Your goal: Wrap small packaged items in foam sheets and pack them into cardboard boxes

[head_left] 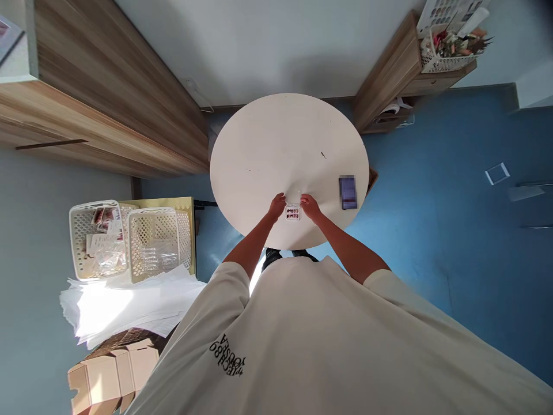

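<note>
On the near part of the round table lies a small clear plastic case [292,214] with two rows of small dark red and pale pieces inside. Its transparent lid [293,196] stands raised on the far side and is hard to make out. My left hand [277,206] is at the left edge of the case, fingers curled in and pinching by the lid. From the right, my right hand [310,206] pinches the opposite edge in the same way. The fingertips are small in view.
The white round table [276,132] has a phone-like dark device [348,192] at right. White baskets [153,242] with clear plastic pieces and packets stand at left, near paper sheets [129,305] and a cardboard box [112,377]. Wooden cabinets [129,98] flank the table.
</note>
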### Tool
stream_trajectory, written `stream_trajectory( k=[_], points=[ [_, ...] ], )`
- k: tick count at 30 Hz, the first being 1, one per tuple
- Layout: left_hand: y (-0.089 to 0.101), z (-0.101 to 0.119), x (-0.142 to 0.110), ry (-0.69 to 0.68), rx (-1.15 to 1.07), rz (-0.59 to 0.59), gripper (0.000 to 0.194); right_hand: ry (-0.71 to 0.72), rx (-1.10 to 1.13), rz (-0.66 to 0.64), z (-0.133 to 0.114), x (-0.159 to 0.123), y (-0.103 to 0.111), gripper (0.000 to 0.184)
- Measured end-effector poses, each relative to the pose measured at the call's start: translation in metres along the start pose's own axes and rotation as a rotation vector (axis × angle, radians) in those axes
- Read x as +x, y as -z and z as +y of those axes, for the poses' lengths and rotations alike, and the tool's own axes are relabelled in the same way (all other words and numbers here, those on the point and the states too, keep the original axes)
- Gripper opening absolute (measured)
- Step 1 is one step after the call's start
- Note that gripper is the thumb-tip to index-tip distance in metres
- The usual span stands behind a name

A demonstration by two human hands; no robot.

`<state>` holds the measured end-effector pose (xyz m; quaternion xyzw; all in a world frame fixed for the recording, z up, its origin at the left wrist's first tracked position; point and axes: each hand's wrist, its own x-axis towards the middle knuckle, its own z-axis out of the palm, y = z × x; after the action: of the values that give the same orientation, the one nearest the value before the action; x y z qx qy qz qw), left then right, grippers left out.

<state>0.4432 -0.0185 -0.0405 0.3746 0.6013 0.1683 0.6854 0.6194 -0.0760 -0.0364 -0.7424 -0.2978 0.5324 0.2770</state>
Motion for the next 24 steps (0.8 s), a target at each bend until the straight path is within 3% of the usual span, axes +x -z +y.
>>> stream_trajectory(
  k=[14,19,24],
  points=[
    [0.024,0.019,-0.007,-0.109,0.117,0.041,0.082,0.083,0.045,-0.089,-0.032,-0.006,-0.007,0.082],
    [0.028,0.013,-0.014,-0.204,0.107,0.028,0.068,0.191,-0.026,-0.079,-0.027,-0.011,-0.014,0.073],
    [0.031,-0.003,-0.022,-0.212,0.097,-0.011,0.067,0.240,-0.134,-0.075,-0.012,-0.021,-0.016,0.063]
  ],
)
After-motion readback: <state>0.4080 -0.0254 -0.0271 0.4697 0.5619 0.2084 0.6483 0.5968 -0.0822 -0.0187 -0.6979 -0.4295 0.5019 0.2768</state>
